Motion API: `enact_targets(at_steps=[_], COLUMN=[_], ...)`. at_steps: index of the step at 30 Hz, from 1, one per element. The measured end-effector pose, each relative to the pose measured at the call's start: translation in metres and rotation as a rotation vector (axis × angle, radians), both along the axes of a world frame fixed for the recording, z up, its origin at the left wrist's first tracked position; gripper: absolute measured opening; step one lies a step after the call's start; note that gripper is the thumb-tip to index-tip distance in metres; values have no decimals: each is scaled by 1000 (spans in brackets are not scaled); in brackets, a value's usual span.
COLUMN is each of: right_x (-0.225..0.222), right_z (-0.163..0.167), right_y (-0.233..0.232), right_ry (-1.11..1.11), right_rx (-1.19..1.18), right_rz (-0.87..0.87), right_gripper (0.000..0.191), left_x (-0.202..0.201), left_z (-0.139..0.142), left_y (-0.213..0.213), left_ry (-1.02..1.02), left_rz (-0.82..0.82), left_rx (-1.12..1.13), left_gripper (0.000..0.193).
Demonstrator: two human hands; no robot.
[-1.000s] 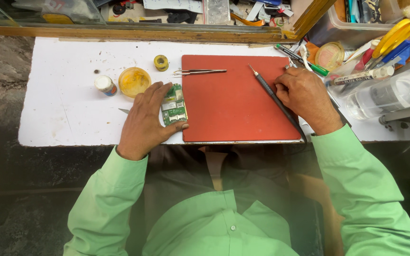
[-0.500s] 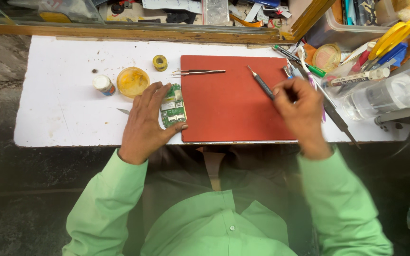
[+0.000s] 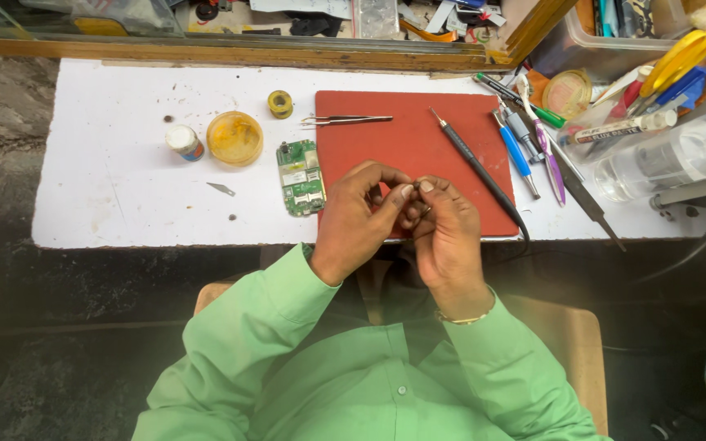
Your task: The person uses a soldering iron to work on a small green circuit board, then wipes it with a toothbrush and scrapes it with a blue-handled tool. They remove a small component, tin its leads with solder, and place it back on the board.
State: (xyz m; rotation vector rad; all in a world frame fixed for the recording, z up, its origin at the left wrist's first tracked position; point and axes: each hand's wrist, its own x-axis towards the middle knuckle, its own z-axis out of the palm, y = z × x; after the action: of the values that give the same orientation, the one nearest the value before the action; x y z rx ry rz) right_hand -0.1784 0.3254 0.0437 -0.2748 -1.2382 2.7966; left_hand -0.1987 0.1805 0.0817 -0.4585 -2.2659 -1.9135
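The left hand [image 3: 359, 219] and the right hand [image 3: 449, 237] are brought together above the near edge of the red mat [image 3: 418, 159]. Their fingertips [image 3: 406, 193] are pinched together, touching each other; whether something small is held between them cannot be told. Both hands are closed in this pinch.

Just to the left of the left hand, a green circuit board [image 3: 301, 177] is laid flat on the white counter [image 3: 108, 188], beside the mat's left edge. A black soldering iron [image 3: 474, 167] is laid slanted on the mat, near the right hand, and its cord is seen at the mat's near right corner. Tweezers [image 3: 346, 120] are placed at the far edge of the mat. Further left on the counter, a round yellow tin [image 3: 234, 138], a small white-capped bottle [image 3: 183, 141] and a small spool [image 3: 280, 103] are found. Pens and tools [image 3: 533, 135] are gathered to the right of the mat.
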Motion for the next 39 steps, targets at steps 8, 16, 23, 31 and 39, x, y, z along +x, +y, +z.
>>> enact_targets(at_steps=[8, 16, 23, 31, 39], right_x=[-1, -4, -8, -17, -22], right_z=[-11, 3, 32, 26, 20], right_y=[-7, 9, 31, 34, 34], right_ry=[25, 103, 485, 597, 580], right_rx=[7, 263, 1077, 1220, 1241], right_rz=[-67, -30, 61, 79, 50], right_gripper=[9, 14, 17, 15, 13], left_x=[-5, -35, -51, -61, -59], left_z=[-13, -23, -21, -26, -29], left_y=[8, -10, -22, -21, -20], left_ry=[-117, -145, -203, -167, -222], left_rz=[-20, -270, -420, -487, -422], left_rx=[52, 20, -124, -311, -250], left_gripper=[12, 16, 19, 22, 21])
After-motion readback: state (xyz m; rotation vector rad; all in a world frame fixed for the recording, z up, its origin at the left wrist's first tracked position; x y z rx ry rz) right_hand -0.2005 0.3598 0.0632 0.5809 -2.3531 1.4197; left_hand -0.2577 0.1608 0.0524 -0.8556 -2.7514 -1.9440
